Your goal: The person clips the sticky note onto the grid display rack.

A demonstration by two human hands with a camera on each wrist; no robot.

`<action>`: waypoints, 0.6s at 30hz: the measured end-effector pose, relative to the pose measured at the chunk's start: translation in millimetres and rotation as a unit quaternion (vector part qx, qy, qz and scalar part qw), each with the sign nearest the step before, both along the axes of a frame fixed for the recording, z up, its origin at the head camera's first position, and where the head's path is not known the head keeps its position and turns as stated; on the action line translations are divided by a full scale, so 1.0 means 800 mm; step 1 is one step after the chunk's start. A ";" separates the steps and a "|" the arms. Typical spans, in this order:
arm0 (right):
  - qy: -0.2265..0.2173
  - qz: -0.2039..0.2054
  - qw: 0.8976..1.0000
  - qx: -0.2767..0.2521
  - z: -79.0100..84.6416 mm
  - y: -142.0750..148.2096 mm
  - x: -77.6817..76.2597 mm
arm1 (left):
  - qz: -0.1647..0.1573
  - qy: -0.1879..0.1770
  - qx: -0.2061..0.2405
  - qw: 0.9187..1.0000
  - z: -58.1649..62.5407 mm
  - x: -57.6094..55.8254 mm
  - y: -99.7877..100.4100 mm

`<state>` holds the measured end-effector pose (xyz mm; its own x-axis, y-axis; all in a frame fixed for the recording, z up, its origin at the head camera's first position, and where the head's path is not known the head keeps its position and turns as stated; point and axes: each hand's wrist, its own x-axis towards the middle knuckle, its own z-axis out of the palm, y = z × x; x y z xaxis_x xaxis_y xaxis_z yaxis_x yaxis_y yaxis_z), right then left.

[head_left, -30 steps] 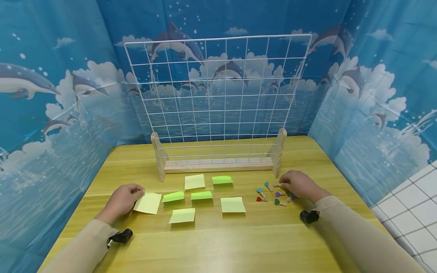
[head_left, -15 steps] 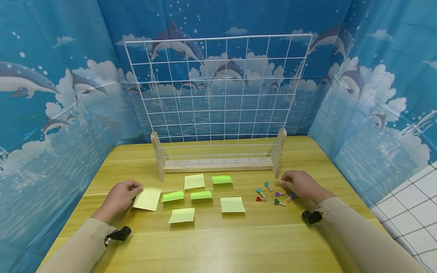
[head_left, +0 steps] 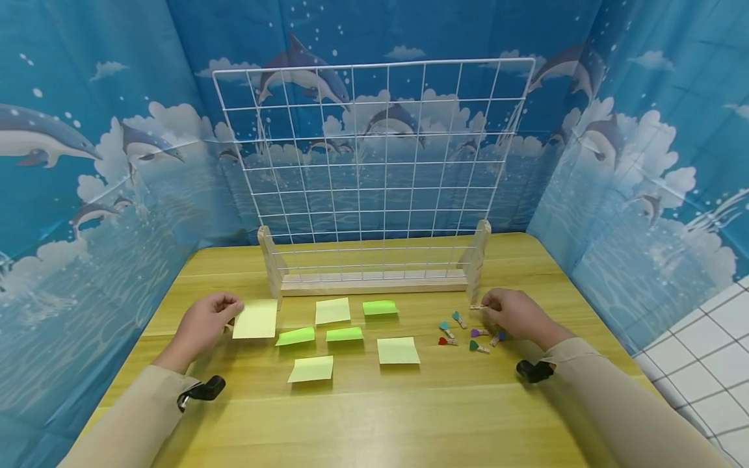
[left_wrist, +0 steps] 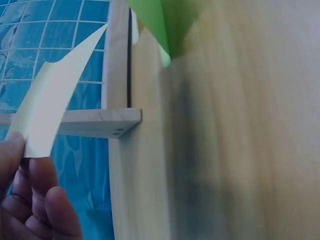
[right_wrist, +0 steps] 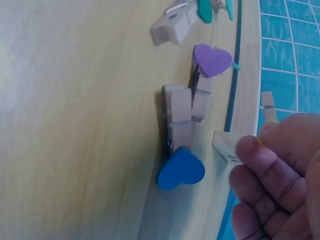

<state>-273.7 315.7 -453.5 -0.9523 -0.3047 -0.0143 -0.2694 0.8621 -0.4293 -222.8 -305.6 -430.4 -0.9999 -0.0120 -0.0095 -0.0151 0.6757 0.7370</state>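
My left hand pinches a pale yellow sticky note by its left edge between thumb and fingers. The left wrist view shows this note raised off the table, slightly bent. On the other side, my right hand pinches a small wooden clothespin, its wooden tip pointing out past the fingertips. A bit of yellow shows between thumb and finger; the rest of that clothespin is hidden. Beside this hand lie several heart-topped clothespins, among them a blue one, a purple one and a red one.
A white wire grid stands in a wooden base at the back of the table. Several sticky notes lie in front of it, including a green one and a yellow one. Dolphin-printed curtains surround the table.
My left hand has lifted the yellow note and moved it away from me, towards the grid. My right hand has shifted slightly back with the clothespin, away from the others.
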 end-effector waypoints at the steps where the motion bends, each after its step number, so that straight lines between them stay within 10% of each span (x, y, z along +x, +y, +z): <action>1: 0.000 -0.002 1.000 -0.005 0.001 -0.001 0.000 | 0.001 0.001 0.008 1.000 0.002 -0.001 0.001; 18: 0.002 -0.018 0.998 -0.059 0.012 -0.015 0.003 | 0.014 0.032 0.079 0.996 0.041 -0.022 0.034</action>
